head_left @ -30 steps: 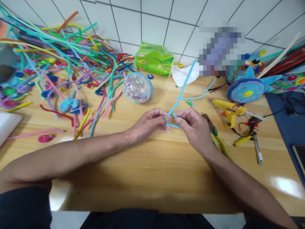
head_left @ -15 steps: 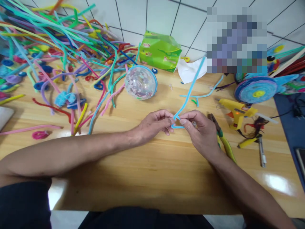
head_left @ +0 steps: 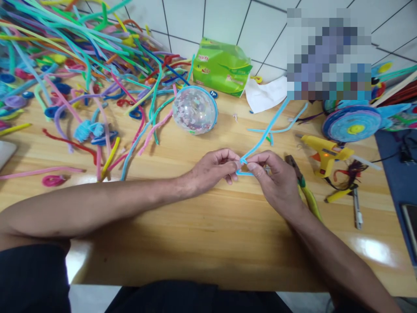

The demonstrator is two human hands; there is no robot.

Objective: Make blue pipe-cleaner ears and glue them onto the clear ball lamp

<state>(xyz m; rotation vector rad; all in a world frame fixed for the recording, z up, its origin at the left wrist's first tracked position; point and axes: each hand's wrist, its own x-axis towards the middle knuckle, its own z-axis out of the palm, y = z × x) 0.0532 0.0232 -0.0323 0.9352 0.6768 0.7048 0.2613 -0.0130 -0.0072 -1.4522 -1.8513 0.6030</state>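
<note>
To the left of the glue gun [head_left: 325, 151], left hand [head_left: 216, 167] and right hand [head_left: 275, 178] pinch the blue pipe cleaner [head_left: 277, 115], whose short end [head_left: 243, 161] now crosses its long part, seemingly closing the loop [head_left: 246, 174]

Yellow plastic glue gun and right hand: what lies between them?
In the head view, metal pliers with yellow-and-green handles lie between the right hand and the glue gun.
</note>
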